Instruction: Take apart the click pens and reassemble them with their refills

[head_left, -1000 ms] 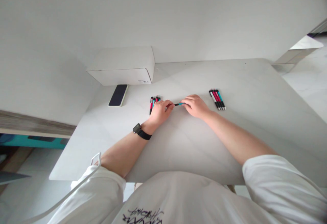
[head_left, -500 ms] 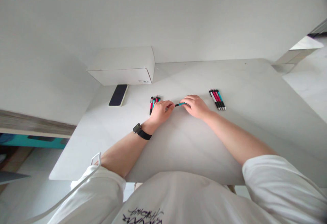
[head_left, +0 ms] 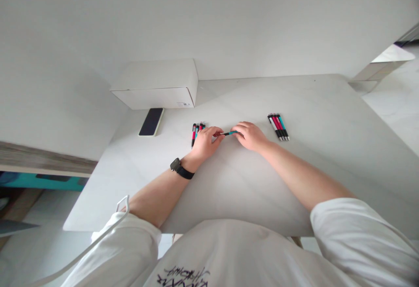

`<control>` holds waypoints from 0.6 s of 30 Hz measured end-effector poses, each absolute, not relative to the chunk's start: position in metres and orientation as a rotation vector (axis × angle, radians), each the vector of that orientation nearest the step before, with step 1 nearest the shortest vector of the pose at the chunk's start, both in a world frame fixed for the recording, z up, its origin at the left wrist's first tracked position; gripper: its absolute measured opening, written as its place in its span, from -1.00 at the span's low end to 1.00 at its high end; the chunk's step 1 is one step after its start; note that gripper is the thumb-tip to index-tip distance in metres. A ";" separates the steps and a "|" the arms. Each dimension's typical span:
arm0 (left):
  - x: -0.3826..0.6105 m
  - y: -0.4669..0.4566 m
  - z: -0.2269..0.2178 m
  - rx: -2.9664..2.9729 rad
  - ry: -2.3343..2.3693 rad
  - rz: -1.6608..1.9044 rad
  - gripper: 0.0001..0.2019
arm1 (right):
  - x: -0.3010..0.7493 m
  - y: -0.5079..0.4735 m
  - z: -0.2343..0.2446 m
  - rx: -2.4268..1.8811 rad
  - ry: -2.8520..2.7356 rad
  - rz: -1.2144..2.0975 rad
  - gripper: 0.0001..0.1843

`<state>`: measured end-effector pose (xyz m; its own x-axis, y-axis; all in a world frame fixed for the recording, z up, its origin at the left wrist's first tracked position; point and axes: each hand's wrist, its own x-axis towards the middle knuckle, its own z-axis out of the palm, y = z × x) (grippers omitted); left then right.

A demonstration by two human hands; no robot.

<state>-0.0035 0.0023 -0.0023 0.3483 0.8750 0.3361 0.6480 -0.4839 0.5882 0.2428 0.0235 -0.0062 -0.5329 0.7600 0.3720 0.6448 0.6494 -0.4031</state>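
Note:
Between my two hands lies a teal and black pen (head_left: 231, 133), roughly level. My right hand (head_left: 250, 136) is closed on its teal end, which the fingers partly cover. At the black end, the thumb and fingers of my left hand (head_left: 207, 142) close around the tip. Just beyond and left of that hand is a group of red, teal and black pens (head_left: 194, 132), partly hidden by it. Further right, a row of several pens (head_left: 279, 127) in white, red and teal lies side by side, apart from my right hand.
A white box (head_left: 153, 97) stands against the wall at the back left of the white table (head_left: 242, 191). In front of it lies a phone (head_left: 151, 122). My left wrist wears a black watch (head_left: 176, 165). A white cable (head_left: 88, 247) runs along my left sleeve.
The fingers of my left hand have loosened and shifted slightly at the pen's black end, so more of the tip shows. My right hand has barely moved.

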 end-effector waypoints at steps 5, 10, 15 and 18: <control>-0.002 0.000 0.000 2.255 1.349 0.874 -0.83 | 0.244 0.023 -0.005 -1.070 -2.305 0.300 -0.84; -0.003 0.002 -0.001 2.271 1.306 0.873 -0.86 | 0.244 0.023 -0.007 -1.073 -2.327 0.298 -0.85; -0.004 0.002 0.000 2.273 1.320 0.874 -0.88 | 0.243 0.025 -0.010 -1.104 -2.366 0.310 -0.84; -0.003 0.001 0.000 2.251 1.340 0.866 -0.88 | 0.242 0.024 -0.009 -1.110 -2.343 0.317 -0.85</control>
<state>-0.0034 0.0014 0.0004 0.3555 0.8809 0.3124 0.6467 -0.4731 0.5983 0.2424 0.0244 -0.0091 -0.5268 0.7714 0.3569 0.6488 0.6362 -0.4174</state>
